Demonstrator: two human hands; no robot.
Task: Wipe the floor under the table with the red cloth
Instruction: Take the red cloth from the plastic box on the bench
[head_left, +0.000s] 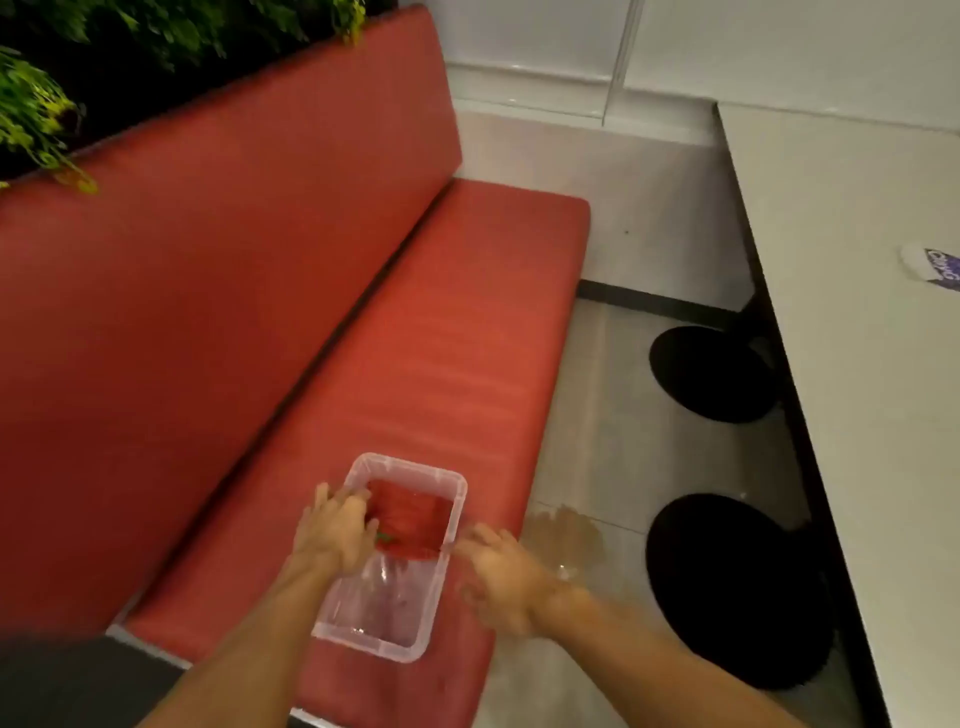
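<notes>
**Red cloth (415, 517) in the tub, floor not yet wiped**

Location: the cloth lies in the 12 o'clock half of a clear tub (379, 608), which stands on the red seat (441, 364) at 6 o'clock in view. Glints suggest the tub holds water. Judged purpose: wetting the cloth before use, with the tub kept within reach of the work area.

Hands: the left hand (332, 530) is over the tub's 9 o'clock rim. Its fingers curl down onto the cloth and grip its edge, apparently to lift it out. The right hand (498, 577) is at the 3 o'clock rim. Motion blur hides whether it is open or closed; it may be steadying the tub.

Work area: a wet patch (566, 535) marks the floor (613, 415) at 3 o'clock of the tub, beside the table (857, 312) and its 2 black bases (711, 371). The task stands at preparation. Wringing looks advisable, or the cloth may drip on the seat.
</notes>
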